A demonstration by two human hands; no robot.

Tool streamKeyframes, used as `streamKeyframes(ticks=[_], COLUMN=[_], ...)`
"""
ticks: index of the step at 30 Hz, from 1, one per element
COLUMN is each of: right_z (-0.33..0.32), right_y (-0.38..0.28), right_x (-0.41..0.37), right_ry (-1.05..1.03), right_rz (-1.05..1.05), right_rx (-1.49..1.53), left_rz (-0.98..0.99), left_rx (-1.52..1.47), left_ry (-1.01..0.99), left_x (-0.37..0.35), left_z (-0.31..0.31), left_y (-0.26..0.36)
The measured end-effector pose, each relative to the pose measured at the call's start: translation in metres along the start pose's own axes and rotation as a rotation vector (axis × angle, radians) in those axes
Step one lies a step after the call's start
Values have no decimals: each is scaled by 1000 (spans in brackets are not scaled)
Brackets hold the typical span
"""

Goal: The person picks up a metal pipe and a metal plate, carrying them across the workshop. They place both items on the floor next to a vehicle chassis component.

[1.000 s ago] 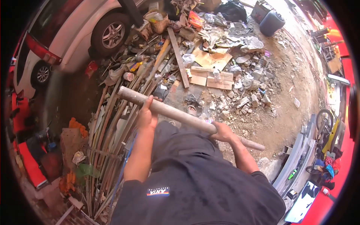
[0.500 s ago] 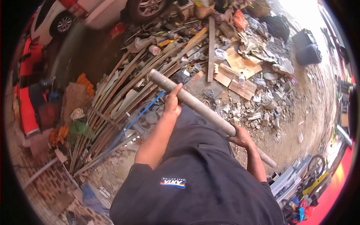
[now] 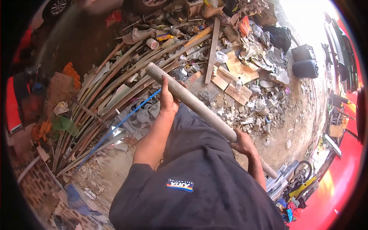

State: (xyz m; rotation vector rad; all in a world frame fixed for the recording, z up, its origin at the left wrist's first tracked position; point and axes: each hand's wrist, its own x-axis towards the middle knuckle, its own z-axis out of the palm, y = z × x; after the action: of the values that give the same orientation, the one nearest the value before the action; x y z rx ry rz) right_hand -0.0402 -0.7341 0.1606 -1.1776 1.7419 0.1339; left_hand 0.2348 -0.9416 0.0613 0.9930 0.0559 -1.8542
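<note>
A long, thick grey pole (image 3: pixel 201 108) slants across the front of my body, its upper end to the left and its lower end to the right. My left hand (image 3: pixel 168 97) grips it near the upper end, with the thumb lying along the near side and fingertips showing beyond. Farther down, my right hand (image 3: pixel 244 142) is wrapped round the pole, which continues past the forearm. Behind the left forearm lie a grey fan-shaped part (image 3: pixel 140 117) and a thin blue pipe (image 3: pixel 119 124).
Piled long poles and strips (image 3: pixel 103 97) cover the ground at left. Flattened cardboard (image 3: pixel 237 90), rubble (image 3: pixel 257 119) and a wooden plank (image 3: pixel 213 51) lie ahead. A dark container (image 3: pixel 305 69) stands at upper right. Below right are a bicycle wheel (image 3: pixel 303 171) and a red surface (image 3: pixel 326 191).
The pole and both hands have shifted slightly left in view, still in the same grip. The camera view has turned a little, so the surroundings shift left.
</note>
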Motion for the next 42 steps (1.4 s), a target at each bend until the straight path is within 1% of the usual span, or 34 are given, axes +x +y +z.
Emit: streamKeyframes(ticks=[3,6,8,10,12,14,16,18,23,26,27,32,36,38,42], right_z=[4,6,8,12,15,13,12,14,15,18,17,23,30,29,37], right_y=[-2,-7,-11,-10,-11,-18,-27,-28,-36,-35,-38,-36,-25,-26,-15], right_x=[0,-2,1,2,3,6,6,9,5,5,3,-2,-10,-17,-32], right_ry=[12,10,7,14,-1,-8,-22,3,38,44,33,53,74,63,45], right_rz=[34,88,104,101,101,114,139,134,119,110,119,121,142,190,212], right_rx=[-35,-46,-42,-24,-28,-44,-71,-71,-70,-70,-89,-48,6,36,105], left_rz=[-16,-90,-94,-59,-45,-77,-50,-31,-26,-35,-31,-49,-103,-137,-176], left_rx=[20,70,79,103,145,112,103,108,128,115,104,117,146,164,210], left_ry=[79,136,112,133,118,96,106,74,38,64,43,73,93,47,51], left_x=[26,40,48,54,47,47,46,47,37,41,41,45,49,57,50], left_z=[-17,-27,-31,-35,-25,-24,-19,-20,-12,-19,-20,-22,-18,-25,-14], left_y=[0,-7,-11,-14,-5,0,4,8,22,22,22,15,1,-10,-26])
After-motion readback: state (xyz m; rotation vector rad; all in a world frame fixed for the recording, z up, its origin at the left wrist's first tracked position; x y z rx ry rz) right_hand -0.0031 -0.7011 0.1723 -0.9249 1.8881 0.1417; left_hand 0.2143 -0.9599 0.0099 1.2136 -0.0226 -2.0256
